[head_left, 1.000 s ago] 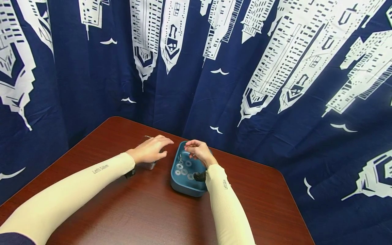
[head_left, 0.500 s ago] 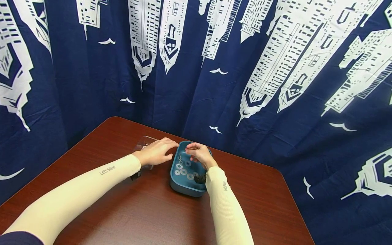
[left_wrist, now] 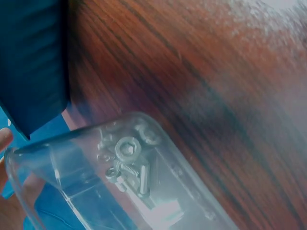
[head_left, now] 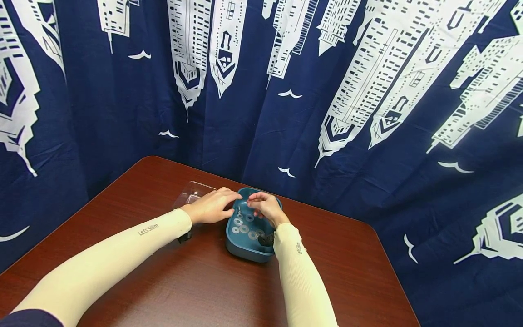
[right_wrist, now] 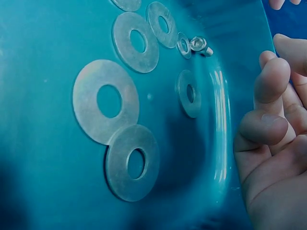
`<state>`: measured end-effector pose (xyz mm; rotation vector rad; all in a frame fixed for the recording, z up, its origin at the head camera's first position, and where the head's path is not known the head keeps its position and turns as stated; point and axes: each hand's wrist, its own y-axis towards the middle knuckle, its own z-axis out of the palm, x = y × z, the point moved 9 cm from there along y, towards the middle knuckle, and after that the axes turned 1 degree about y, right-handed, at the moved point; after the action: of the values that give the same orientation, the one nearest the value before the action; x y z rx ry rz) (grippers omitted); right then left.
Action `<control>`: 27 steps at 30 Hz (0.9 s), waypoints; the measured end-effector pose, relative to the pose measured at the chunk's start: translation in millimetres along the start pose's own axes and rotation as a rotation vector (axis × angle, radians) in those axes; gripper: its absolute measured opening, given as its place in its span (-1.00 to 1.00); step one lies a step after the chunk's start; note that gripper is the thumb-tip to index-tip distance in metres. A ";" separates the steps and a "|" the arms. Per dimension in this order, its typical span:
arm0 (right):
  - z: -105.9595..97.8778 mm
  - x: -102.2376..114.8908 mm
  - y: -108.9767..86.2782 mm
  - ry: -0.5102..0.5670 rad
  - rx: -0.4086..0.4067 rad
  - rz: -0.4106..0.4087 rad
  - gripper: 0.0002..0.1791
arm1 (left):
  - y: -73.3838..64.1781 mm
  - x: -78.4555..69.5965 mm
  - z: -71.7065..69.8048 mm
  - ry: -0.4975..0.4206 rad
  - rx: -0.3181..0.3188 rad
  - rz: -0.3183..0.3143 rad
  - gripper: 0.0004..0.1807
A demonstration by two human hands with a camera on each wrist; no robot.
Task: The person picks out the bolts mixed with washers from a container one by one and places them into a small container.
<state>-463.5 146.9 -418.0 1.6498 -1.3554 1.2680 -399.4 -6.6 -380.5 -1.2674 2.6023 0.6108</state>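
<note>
My left hand (head_left: 214,206) reaches across the clear plastic box with fairly straight fingers, its fingertips right at the left rim of the blue tray (head_left: 247,255). My right hand (head_left: 264,206) hangs over the tray's far part with loosely bent fingers. The right wrist view shows nothing between those fingers (right_wrist: 271,81). Flat metal washers (right_wrist: 86,91), several of them, lie on the tray floor, two overlapping. Beside a smaller washer lies a short socket-head bolt (right_wrist: 197,44). In the left wrist view the clear plastic box (left_wrist: 201,201) holds small bolts (left_wrist: 128,168) and a washer (left_wrist: 127,148).
Box and tray stand side by side near the back edge of the brown wooden table (head_left: 196,281). A blue curtain (head_left: 253,136) with white building prints hangs behind the table. A black wrist camera (head_left: 267,239) overlaps the tray's right side in the head view.
My left hand has moved right from over the clear box to the tray's rim, uncovering more of the box. My right hand has stayed almost in place over the tray.
</note>
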 end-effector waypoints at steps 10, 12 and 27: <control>1.0 -7.7 3.3 -0.008 -0.009 0.008 -0.80 | -0.4 -1.4 4.0 -0.012 0.006 -0.006 -0.46; 1.4 -10.4 3.8 -0.017 -0.013 0.012 -0.81 | 0.3 -1.7 4.9 -0.015 0.003 -0.001 -0.46; 8.4 -20.0 7.1 -0.053 -0.035 0.073 -0.78 | 2.4 2.2 7.8 -0.022 -0.018 -0.013 -0.45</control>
<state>-468.1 144.2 -440.3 1.6338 -1.4734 1.2428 -402.8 -3.4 -387.7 -1.2748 2.5741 0.6434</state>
